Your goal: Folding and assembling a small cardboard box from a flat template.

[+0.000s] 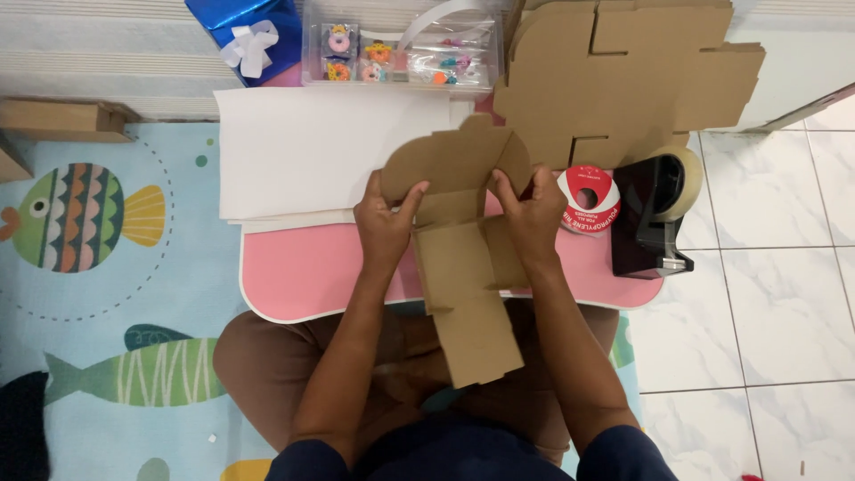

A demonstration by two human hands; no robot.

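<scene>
Folding a flat cardboard box blank, the left hand and right hand both pinch its upper flaps over the pink table. Side panels stand partly raised. By my judgement, most folds remain undone.

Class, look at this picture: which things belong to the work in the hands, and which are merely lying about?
In hand:
- flat brown die-cut cardboard box blank
- left hand
- right hand

Lying about:
- black tape dispenser
- red ribbon spool
- blue gift box
- clear plastic trinket case
- white paper sheets
</scene>
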